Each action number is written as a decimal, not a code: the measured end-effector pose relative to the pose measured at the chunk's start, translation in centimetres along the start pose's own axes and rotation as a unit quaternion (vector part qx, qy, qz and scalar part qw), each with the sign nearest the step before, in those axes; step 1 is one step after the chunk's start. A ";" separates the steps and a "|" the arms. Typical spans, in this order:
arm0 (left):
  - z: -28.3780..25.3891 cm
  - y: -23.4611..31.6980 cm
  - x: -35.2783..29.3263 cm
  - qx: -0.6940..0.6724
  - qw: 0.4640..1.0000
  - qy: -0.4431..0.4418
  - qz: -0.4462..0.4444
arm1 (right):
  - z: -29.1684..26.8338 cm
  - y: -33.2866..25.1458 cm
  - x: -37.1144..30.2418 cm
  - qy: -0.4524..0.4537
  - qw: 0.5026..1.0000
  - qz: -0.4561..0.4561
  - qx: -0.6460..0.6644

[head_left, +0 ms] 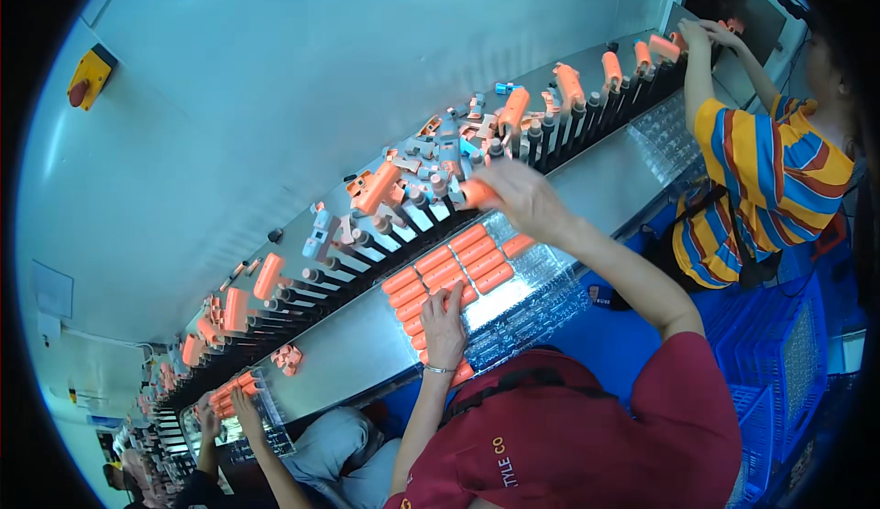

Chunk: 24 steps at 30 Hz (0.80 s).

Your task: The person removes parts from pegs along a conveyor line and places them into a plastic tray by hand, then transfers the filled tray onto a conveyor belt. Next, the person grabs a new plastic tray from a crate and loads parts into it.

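Observation:
My right hand is raised at the row of dark posts, blurred a little, its fingers closed round a short orange plastic shell. My left hand lies over the packed orange tube-like pieces, fingers stretched out and touching them. These pieces sit side by side in rows on a sheet of clear bubble wrap in front of me. One more orange piece lies apart at the right of the rows, below my right forearm.
Orange shells and small grey and blue parts sit on and behind the posts. A co-worker in a striped shirt works at the far right; another's hands handle orange pieces at lower left. Blue crates stand at right.

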<state>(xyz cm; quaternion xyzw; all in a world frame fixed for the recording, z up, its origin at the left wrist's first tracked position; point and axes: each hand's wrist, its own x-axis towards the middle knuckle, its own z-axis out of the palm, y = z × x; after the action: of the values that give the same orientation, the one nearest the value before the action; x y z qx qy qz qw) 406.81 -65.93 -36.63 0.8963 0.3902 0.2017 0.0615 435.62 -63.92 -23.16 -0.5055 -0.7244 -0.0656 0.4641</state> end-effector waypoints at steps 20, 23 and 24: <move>0.0 0.4 0.6 0.015 0.999 -0.030 -0.010 | -1.3 6.9 5.4 -0.048 0.939 0.335 0.064; 0.6 0.9 0.9 0.010 0.999 -0.032 -0.014 | -0.2 6.6 8.2 -0.192 0.958 0.200 -0.073; 0.9 1.3 1.2 0.012 0.999 -0.034 -0.014 | 0.5 6.8 8.8 -0.222 0.951 0.193 -0.094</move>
<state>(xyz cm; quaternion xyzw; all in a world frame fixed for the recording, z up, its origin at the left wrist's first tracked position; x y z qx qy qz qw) 408.79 -65.91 -36.78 0.8978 0.4025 0.1660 0.0668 440.17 -54.40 -19.48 -0.6791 -0.6881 0.0712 0.2457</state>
